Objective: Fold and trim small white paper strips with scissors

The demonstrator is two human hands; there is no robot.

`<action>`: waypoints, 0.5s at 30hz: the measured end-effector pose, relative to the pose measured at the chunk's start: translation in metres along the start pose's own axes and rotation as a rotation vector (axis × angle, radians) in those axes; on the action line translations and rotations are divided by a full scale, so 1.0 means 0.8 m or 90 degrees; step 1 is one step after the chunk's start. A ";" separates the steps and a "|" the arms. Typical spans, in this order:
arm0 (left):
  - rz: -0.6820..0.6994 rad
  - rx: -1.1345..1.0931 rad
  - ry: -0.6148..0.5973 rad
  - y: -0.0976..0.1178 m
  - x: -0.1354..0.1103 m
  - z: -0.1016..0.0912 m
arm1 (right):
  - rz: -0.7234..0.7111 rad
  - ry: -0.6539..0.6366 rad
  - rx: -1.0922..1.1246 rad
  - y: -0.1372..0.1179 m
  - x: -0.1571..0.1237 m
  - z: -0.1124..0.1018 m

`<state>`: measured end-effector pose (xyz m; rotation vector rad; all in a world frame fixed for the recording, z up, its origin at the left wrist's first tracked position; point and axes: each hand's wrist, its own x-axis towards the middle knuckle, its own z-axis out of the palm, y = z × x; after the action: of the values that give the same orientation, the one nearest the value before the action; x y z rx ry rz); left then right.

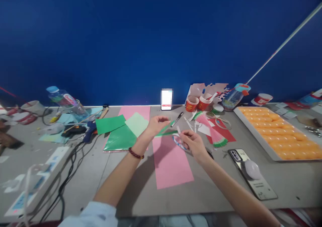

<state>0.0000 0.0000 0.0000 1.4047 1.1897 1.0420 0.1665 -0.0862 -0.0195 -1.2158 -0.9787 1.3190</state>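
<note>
My left hand (156, 124) hovers above the top of a pink paper sheet (173, 163), its thumb and fingers pinched together. What it pinches, if anything, is too small to make out. Right by its fingertips are narrow green paper strips (169, 132). My right hand (192, 141) is closed on a short pale strip (178, 129) that sticks up from the fingers. Beneath that hand, a blue and white ring (178, 142) is partly covered. Beyond the hands lies a black pen (177, 119).
Green sheets (119, 139) and a light green piece (137, 123) lie left. A lit phone (166, 99) stands against the wall. Paper cups (192, 103), a pink fan-shaped piece (211, 129), another phone (254, 176) and a tray of orange balls (279, 133) are right. Cables and a power strip (37, 181) occupy the left.
</note>
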 end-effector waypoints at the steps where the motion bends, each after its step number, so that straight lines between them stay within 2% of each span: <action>1: -0.005 -0.018 -0.002 0.002 -0.003 -0.002 | 0.002 -0.004 -0.019 -0.006 0.000 0.003; 3: -0.002 -0.060 -0.006 0.008 -0.007 -0.006 | -0.025 0.004 -0.069 -0.018 0.003 0.008; 6: 0.005 -0.137 -0.020 0.019 -0.013 -0.013 | -0.120 0.011 -0.150 -0.039 0.010 0.016; 10: -0.029 -0.260 0.002 0.026 -0.023 -0.017 | -0.212 -0.004 -0.269 -0.073 0.013 0.027; 15: -0.009 -0.245 0.042 0.023 -0.036 -0.014 | -0.241 -0.025 -0.409 -0.104 0.007 0.040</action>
<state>-0.0125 -0.0276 0.0191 1.0669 0.9782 1.2396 0.1488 -0.0683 0.0658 -1.3789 -1.6464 0.7448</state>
